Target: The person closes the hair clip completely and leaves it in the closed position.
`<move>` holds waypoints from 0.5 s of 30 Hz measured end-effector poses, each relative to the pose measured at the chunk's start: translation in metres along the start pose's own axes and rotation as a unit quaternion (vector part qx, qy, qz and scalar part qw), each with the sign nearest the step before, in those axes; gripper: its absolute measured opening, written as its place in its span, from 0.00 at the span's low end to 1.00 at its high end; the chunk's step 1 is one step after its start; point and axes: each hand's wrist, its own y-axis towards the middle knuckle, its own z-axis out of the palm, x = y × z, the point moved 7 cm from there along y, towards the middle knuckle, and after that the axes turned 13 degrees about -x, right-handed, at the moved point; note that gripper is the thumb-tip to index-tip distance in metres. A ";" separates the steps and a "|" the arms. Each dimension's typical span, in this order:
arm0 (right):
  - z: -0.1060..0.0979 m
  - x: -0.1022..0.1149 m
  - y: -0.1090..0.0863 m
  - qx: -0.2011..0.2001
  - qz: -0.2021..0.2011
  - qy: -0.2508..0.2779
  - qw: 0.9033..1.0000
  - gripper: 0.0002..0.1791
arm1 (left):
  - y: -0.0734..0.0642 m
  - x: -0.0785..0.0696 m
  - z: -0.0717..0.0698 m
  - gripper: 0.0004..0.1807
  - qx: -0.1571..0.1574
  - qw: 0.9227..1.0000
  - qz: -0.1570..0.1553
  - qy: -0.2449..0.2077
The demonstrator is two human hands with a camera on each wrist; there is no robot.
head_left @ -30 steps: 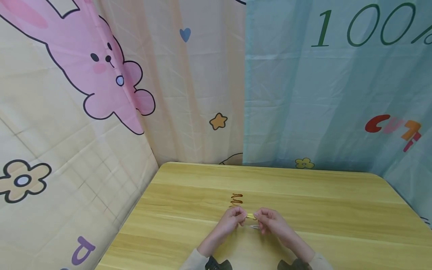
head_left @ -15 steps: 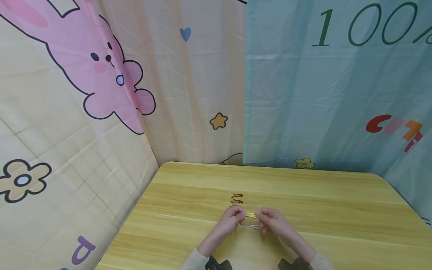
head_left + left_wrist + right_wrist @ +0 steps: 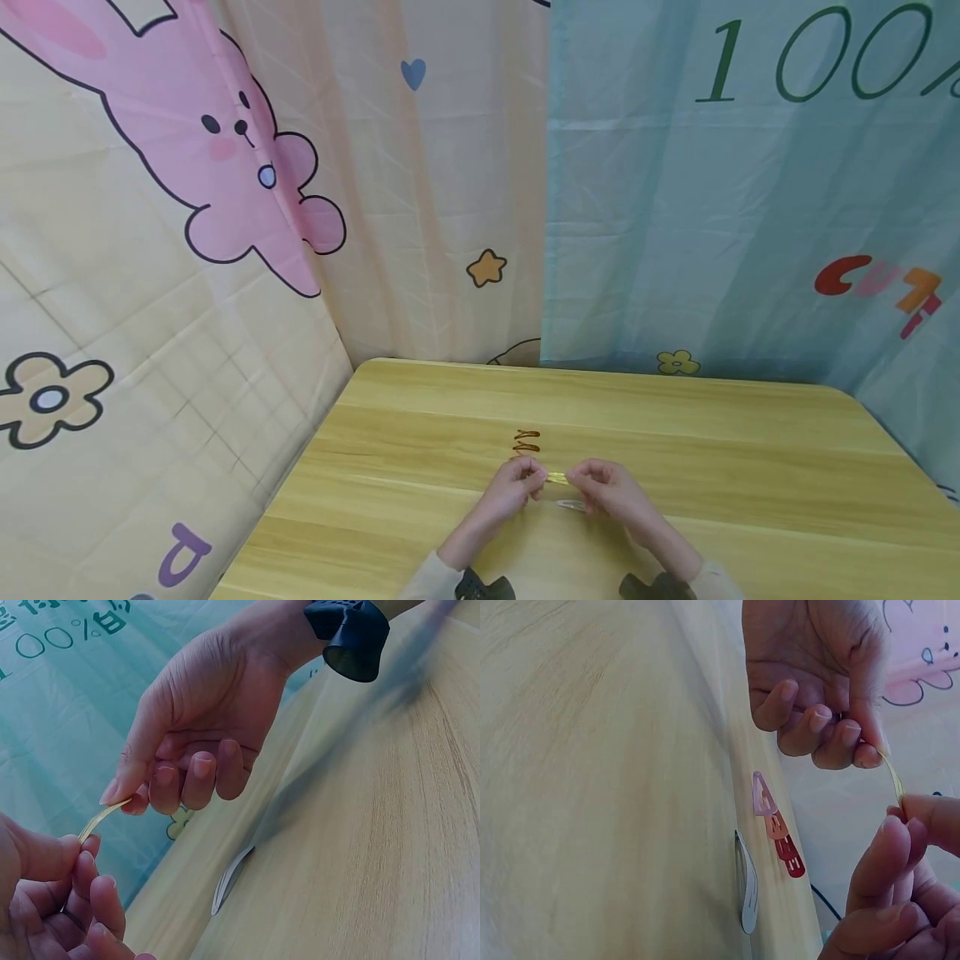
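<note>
A slim yellow hair clip (image 3: 557, 477) spans the gap between my two hands, raised above the table. My left hand (image 3: 513, 490) pinches one end between thumb and index finger, its other fingers loosely curled. At the opposite end, the thumb and index finger of my right hand (image 3: 612, 493) pinch it too. In the left wrist view the yellow clip (image 3: 103, 817) looks gently bowed, with its ends hidden in the fingertips. Below the hands a white hair clip (image 3: 746, 885) lies on the wooden table (image 3: 720, 450).
Beyond my left hand, brown-orange shapes (image 3: 527, 442) lie in a row on the table. The right wrist view shows a line of hair clips (image 3: 778, 826) in purple, orange and red. Printed curtains (image 3: 438, 192) hang behind and beside the table.
Both hands keep their pinch on the yellow hair clip with almost no motion. The right hand has shifted slightly, and more of the white hair clip shows below it.
</note>
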 end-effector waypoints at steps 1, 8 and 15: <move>-0.001 -0.001 0.000 -0.004 0.001 -0.004 1.000 0.21 | 0.000 0.000 0.000 0.07 0.000 1.000 0.000 0.001; -0.002 0.000 0.001 0.003 -0.009 -0.005 1.000 0.21 | 0.000 0.001 -0.001 0.07 -0.009 1.000 0.003 0.023; -0.002 0.000 0.000 0.022 -0.017 0.003 1.000 0.21 | 0.002 0.000 -0.002 0.08 -0.017 0.998 0.028 0.044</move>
